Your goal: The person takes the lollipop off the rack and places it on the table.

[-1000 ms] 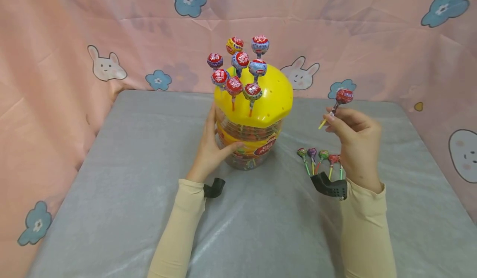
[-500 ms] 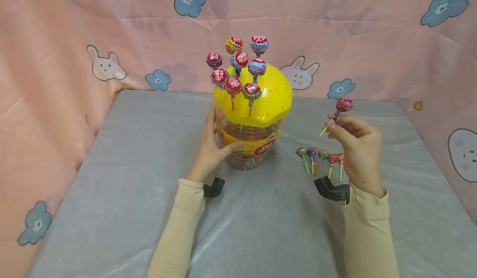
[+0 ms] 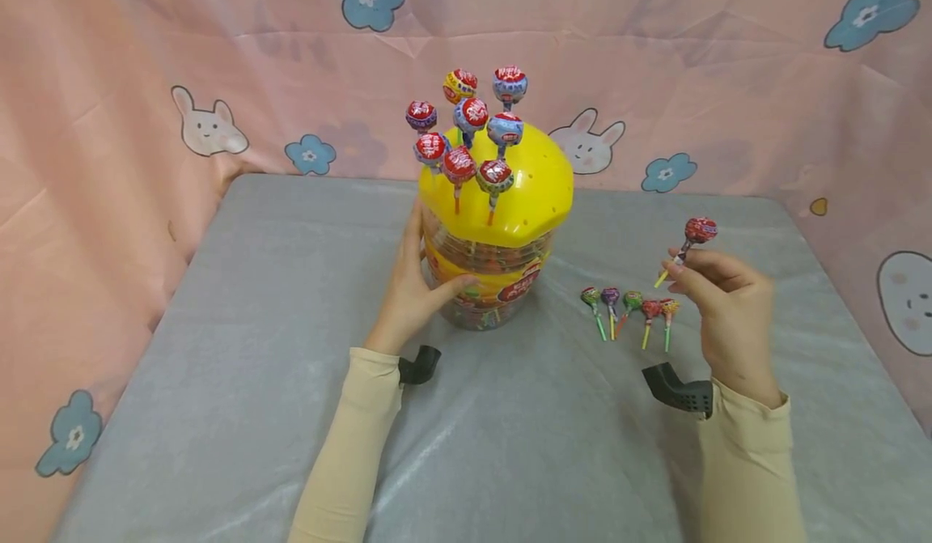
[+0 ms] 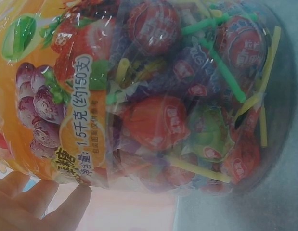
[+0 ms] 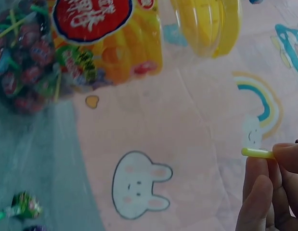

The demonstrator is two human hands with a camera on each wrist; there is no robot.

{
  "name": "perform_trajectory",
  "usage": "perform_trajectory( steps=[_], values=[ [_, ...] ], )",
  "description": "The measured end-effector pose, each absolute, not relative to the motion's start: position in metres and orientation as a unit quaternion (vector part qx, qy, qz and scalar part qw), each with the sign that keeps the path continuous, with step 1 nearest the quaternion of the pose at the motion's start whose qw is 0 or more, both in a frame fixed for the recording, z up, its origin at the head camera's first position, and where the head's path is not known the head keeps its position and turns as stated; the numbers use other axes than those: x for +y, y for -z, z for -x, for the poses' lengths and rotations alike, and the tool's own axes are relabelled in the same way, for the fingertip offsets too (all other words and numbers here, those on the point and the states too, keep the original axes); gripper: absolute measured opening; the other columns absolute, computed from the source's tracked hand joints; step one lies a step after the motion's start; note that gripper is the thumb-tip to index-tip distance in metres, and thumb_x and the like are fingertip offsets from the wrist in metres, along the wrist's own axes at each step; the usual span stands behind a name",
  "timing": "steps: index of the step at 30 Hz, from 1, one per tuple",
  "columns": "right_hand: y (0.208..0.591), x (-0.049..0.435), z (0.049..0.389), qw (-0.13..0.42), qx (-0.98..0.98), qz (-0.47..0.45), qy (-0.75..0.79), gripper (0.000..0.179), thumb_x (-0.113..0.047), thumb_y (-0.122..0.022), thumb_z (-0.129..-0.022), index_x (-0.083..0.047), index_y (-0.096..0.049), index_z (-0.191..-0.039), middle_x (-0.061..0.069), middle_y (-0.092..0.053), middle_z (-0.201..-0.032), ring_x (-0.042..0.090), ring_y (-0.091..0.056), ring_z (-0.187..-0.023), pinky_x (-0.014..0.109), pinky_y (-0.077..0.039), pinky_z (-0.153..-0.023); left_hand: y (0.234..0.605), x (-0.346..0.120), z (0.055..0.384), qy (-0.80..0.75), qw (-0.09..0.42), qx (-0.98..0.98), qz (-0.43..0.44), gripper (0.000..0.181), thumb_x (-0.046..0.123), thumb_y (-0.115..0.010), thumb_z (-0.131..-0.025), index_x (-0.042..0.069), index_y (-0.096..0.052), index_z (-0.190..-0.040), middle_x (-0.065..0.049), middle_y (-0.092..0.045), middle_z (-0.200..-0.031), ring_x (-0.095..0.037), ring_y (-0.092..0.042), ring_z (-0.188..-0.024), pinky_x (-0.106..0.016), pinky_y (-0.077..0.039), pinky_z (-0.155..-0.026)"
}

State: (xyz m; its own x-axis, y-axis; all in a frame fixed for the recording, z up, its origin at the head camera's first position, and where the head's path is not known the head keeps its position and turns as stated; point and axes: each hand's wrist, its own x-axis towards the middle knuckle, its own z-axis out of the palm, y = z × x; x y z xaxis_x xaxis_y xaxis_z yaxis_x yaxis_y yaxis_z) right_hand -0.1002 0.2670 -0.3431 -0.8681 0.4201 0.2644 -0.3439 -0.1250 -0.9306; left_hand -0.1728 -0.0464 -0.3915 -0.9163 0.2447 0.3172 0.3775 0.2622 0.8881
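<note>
A clear plastic jar (image 3: 486, 261) full of wrapped lollipops stands upright under a domed yellow lid (image 3: 539, 191). Several lollipops (image 3: 459, 166) stick up out of holes in the lid's left half. My left hand (image 3: 409, 296) grips the jar's left side, thumb across the front label; its fingers (image 4: 67, 209) show at the label's edge in the left wrist view. Off to the right of the jar, my right hand (image 3: 731, 312) pinches a red-wrapped lollipop (image 3: 701, 231) by its yellow stick (image 5: 257, 153), candy end up, above the table.
Several loose lollipops (image 3: 632, 303) lie in a row on the grey tabletop (image 3: 510, 438), between the jar and my right hand. Behind the table hangs a pink curtain (image 3: 277, 65) printed with rabbits and flowers. Each wrist carries a black mount (image 3: 679, 389).
My right hand has moved right and down, toward me, with the lollipop in its pinch, uncovering the rightmost loose lollipop. The left hand and the jar have stayed in place.
</note>
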Motion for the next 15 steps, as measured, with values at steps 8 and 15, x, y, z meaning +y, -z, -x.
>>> perform_trajectory(
  steps=[8,15],
  values=[
    [0.355,0.291,0.085,0.234,-0.622,0.055,-0.745,0.008,0.017,-0.065,-0.079,0.014,-0.066,-0.085,0.011,-0.071,-0.083,0.019,-0.066,-0.072,0.023,-0.054,-0.060,0.392,-0.048,0.174,0.575,0.059,-0.793,0.192,0.108,0.022,-0.079,-0.078,0.021,-0.001,-0.153,-0.001,-0.013,-0.156,-0.018,-0.019,-0.140,-0.045,-0.028,-0.109],
    [0.373,0.318,0.070,0.186,-0.663,0.072,-0.722,0.012,0.015,-0.064,-0.081,0.008,-0.070,-0.089,0.004,-0.071,-0.083,0.012,-0.066,-0.073,0.020,-0.054,-0.060,0.392,-0.046,0.173,0.568,0.058,-0.798,0.192,0.108,0.022,-0.078,-0.079,0.021,0.000,-0.153,-0.001,-0.013,-0.157,-0.019,-0.020,-0.140,-0.045,-0.029,-0.108]
  ],
)
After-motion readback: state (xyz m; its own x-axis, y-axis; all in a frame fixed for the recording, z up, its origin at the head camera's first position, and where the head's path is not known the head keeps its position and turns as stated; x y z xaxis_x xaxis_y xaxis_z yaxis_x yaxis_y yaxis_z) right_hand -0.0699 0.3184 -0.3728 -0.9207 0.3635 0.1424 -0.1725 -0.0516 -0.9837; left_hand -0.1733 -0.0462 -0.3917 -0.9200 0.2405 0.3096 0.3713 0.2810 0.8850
